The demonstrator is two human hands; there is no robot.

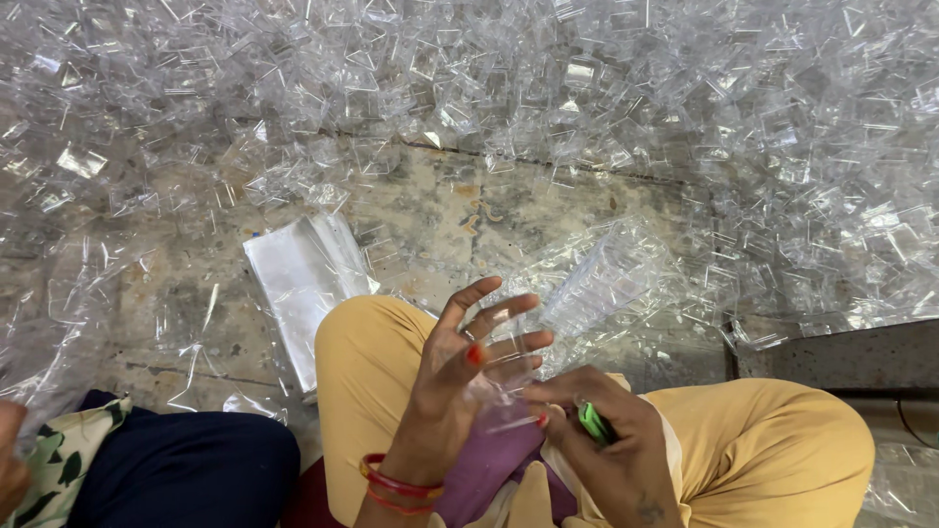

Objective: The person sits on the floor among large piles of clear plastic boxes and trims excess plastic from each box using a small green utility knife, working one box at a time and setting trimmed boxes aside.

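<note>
Person sits on the floor (430,210), knees in yellow trousers (372,362), head camera looking down at both hands over the lap

Left hand (460,367) raised, palm turned inward, fingers (509,313) spread wide and slightly curled, red nail on thumb, red bangles (396,484) at the wrist. Its fingertips touch a small clear plastic piece (504,391) held between the two hands; grip here is loose and wide, more a support than a pinch

Right hand (602,440) lower, just beside the left, fingers closed narrow. Thumb and forefinger pinch the lower edge of the same clear plastic piece. A small green object (592,420) is tucked in this hand's grip under the fingers; what it is cannot be told

The plastic piece sits above the lap, between both hands, over purple cloth (479,469). Its exact shape is hard to read, being see-through

A stack of clear plastic pieces (611,279) lies just beyond the hands, near the right knee. A flat bundle of clear plastic sheets (303,279) lies on the floor beside the left knee. A huge heap of loose clear plastic pieces (587,88) covers the floor across the top and right of view, more scattered at left. Floor is stained grey stone

Bottom left: another person's dark trousers (186,469) and leaf-print cloth (64,455), well apart from the hands
</note>
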